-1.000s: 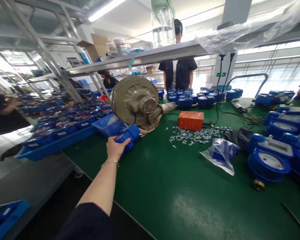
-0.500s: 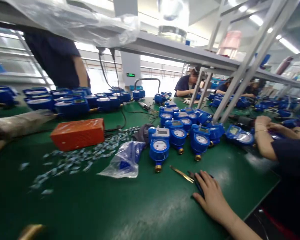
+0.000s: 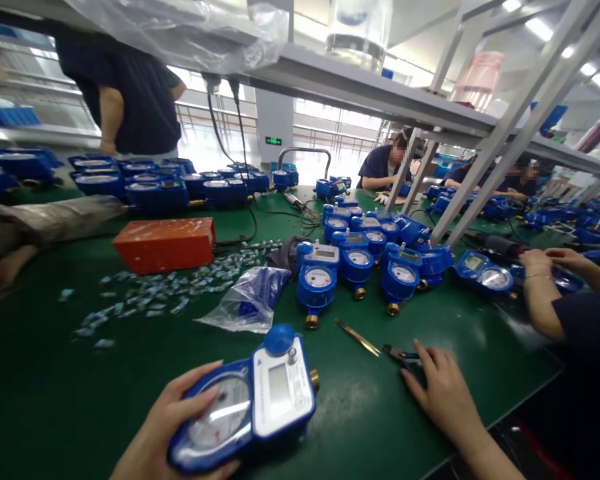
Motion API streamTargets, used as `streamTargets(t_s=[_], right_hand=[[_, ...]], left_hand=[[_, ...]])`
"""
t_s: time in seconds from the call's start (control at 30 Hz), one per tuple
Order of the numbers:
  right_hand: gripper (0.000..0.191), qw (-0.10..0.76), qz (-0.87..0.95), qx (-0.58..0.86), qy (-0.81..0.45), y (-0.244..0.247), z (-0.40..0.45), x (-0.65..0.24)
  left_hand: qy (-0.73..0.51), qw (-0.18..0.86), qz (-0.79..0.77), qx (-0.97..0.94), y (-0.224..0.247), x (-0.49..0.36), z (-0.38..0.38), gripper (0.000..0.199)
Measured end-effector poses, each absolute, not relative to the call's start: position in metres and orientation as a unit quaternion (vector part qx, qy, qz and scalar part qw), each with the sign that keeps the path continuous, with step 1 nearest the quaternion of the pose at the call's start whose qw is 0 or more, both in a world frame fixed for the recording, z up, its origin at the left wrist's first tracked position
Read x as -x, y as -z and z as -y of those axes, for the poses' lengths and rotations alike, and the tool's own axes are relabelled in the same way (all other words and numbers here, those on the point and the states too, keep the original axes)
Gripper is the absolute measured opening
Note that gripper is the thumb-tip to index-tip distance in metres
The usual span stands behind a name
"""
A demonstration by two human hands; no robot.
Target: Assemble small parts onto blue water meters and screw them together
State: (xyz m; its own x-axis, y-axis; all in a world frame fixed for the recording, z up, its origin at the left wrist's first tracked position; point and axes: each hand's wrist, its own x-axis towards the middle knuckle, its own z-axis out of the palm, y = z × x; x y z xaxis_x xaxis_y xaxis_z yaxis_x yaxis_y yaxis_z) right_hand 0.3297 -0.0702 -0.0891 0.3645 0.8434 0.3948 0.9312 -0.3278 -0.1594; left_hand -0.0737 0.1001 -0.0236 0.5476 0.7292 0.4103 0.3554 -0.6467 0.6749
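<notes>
At the bottom centre my left hand (image 3: 167, 427) grips a blue water meter (image 3: 280, 390) by its round dial end, thumb on the dial, the white display panel facing up. My right hand (image 3: 447, 387) lies at the lower right on the green table (image 3: 350, 427), fingers apart, touching dark-handled cutters (image 3: 403, 355). Whether the fingers hold the handles is hard to see, but they are not wrapped round them. Golden tweezers (image 3: 357, 337) lie left of the cutters. Beyond them stand several blue meters (image 3: 317, 277) with brass ends.
A plastic bag with blue parts (image 3: 260, 297), an orange box (image 3: 165, 245) and scattered small pale-blue pieces (image 3: 155, 293) are on the left. A co-worker's hands (image 3: 540, 263) work at the right edge. A metal shelf (image 3: 380, 100) crosses above; more people and meters are behind.
My left hand has come into view with a meter in its grip; before, only a blurred brass end showed at the lower left. My right hand has shifted slightly right, uncovering more of the cutters.
</notes>
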Motion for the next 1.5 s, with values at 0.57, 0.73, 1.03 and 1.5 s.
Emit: streamTargets(t_s=[0.57, 0.73, 1.03, 1.5], right_hand=[[0.049, 0.560, 0.224, 0.411, -0.684, 0.039, 0.111, -0.213], [0.055, 0.541, 0.261, 0.418, -0.681, 0.032, 0.096, -0.202], [0.049, 0.532, 0.285, 0.441, -0.664, 0.037, 0.093, -0.196], [0.046, 0.377, 0.369, 0.588, -0.613, 0.017, 0.045, -0.207]], left_hand=[[-0.500, 0.104, -0.456, -0.729, 0.029, 0.036, -0.012, 0.042], [-0.273, 0.722, -0.471, -0.426, 0.030, -0.014, 0.013, 0.033], [-0.373, 0.809, -0.386, -0.239, 0.026, -0.059, -0.026, 0.022], [-0.434, 0.736, -0.398, -0.335, 0.040, -0.051, -0.022, 0.016]])
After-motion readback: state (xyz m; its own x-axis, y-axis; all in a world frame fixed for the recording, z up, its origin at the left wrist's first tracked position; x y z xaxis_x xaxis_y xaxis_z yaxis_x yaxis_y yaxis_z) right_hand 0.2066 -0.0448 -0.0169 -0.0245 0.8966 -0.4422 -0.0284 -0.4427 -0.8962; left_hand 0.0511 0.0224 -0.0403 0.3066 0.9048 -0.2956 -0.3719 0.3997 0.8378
